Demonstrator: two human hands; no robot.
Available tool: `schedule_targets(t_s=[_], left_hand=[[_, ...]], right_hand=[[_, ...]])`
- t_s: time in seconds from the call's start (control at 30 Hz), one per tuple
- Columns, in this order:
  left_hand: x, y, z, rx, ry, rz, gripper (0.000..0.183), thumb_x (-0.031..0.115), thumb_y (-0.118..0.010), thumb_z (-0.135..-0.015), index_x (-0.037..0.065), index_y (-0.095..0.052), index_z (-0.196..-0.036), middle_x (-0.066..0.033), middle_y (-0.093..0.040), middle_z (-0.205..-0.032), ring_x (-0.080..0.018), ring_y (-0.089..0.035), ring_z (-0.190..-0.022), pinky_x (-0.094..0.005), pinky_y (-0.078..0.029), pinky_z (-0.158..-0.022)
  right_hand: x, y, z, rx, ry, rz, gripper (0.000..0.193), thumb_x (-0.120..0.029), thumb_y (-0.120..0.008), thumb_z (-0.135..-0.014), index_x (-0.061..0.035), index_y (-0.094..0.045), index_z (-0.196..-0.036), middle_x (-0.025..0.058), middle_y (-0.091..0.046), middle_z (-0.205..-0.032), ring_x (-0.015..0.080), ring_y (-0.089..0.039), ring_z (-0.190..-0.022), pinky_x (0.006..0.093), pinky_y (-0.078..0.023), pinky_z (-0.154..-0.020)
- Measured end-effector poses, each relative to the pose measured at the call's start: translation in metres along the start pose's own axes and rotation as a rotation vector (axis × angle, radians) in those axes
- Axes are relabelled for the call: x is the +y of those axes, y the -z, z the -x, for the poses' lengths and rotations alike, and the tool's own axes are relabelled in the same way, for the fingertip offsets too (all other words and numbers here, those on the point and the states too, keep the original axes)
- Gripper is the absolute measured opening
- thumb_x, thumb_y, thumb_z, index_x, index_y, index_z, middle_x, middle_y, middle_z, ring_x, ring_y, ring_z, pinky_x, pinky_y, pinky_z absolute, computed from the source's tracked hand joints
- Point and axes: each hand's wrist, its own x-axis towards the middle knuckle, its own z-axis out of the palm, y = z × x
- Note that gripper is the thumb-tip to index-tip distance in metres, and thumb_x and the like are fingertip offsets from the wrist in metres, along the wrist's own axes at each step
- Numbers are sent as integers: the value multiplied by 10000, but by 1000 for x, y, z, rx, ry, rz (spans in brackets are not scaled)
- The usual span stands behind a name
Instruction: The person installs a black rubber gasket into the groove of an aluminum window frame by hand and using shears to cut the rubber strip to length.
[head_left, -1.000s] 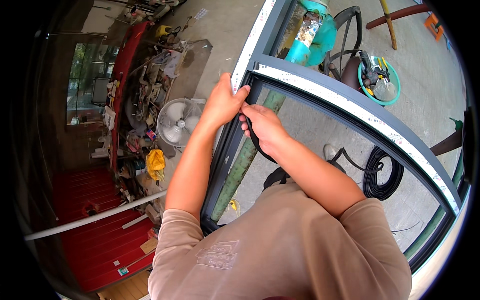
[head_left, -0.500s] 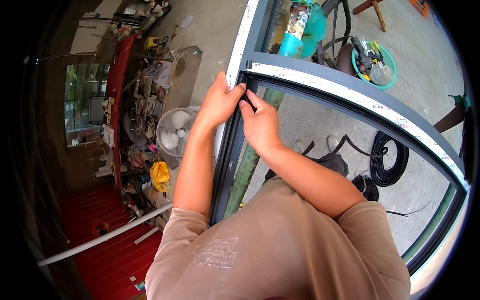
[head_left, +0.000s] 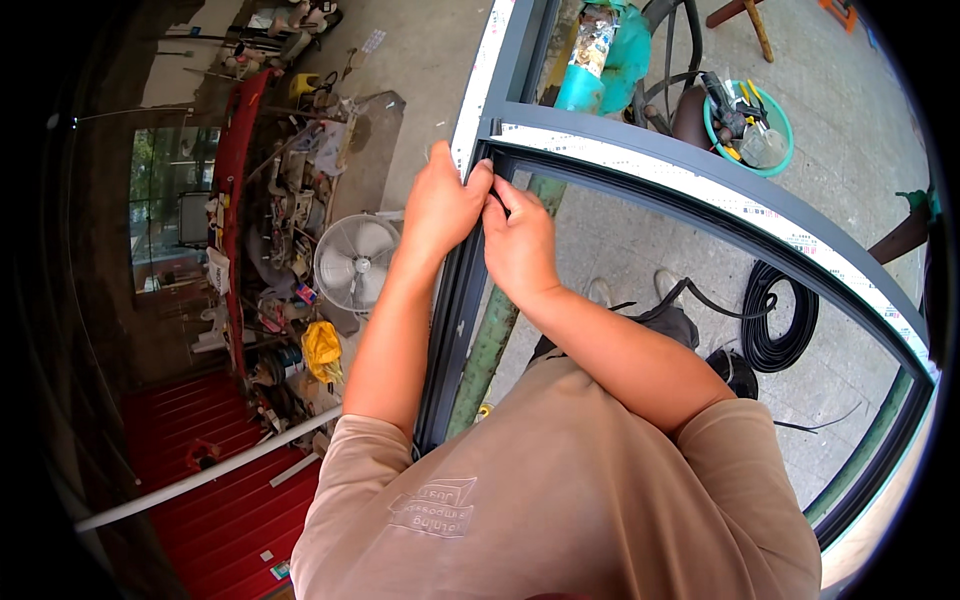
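Head view | black strip: probably light, soft and pliable, best pinched close to the grey frame | my right hand grasps it between thumb and finger | strip lies at the pinch, just beside my left thumb, near the frame's corner | my left hand clasps the frame's left bar

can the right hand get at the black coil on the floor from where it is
Probably not without moving: the right hand is up at the inner corner of the dark frame, beside the left hand, and the black coil lies well off to the right, though nothing seems to cover it.
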Motion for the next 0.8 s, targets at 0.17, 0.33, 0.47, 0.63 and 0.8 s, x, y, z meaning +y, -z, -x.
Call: schedule_targets(t_s=[0.17, 0.33, 0.47, 0.63, 0.8], left_hand=[[14, -3, 3, 43, 103, -112, 524, 440, -717, -1014, -55, -635, -1164, -367, -776, -1111, -568, -738, -1099, -590, -577, -973], [16, -5, 2, 61, 132, -171, 512, 445, -709, -1015, -42, -640, -1157, -358, -780, -1106, -563, -739, -1099, -594, -572, -973], [19, -6, 1, 76, 85, -188, 504, 412, -706, -997, -68, -633, -1129, -382, -776, -1041, -584, -748, -1034, -615, -580, -969], [25, -5, 2, 91, 113, -245, 513, 424, -707, -997, -71, -648, -1119, -386, -775, -1063, -581, -748, -1055, -610, -583, -975], [34, -5, 2, 88, 203, -312, 579, 480, -685, -983, -74, -686, -1151, -369, -786, -1092, -570, -752, -1096, -605, -584, -1012]], right_hand=[[-4, 0, 3, -9, -31, 1, 318, -128, -662, -1064, -58, -764, -1357, 253, -738, -1052, 469, -722, -974, 547, -582, -906], [-2, 0, 3, -16, -41, -6, 323, -137, -663, -1065, -84, -762, -1368, 246, -719, -1012, 470, -709, -953, 555, -577, -888], [-1, 1, 2, -11, -34, -17, 326, -143, -659, -1067, -100, -759, -1374, 240, -710, -993, 472, -699, -942, 560, -573, -880], [-2, 0, 2, -8, -21, -24, 283, -140, -658, -1064, -80, -761, -1321, 244, -708, -992, 472, -699, -957, 566, -573, -880], [2, -2, 3, -16, -29, -17, 260, -133, -661, -1060, -50, -756, -1287, 247, -711, -1002, 473, -698, -964, 571, -572, -879]])
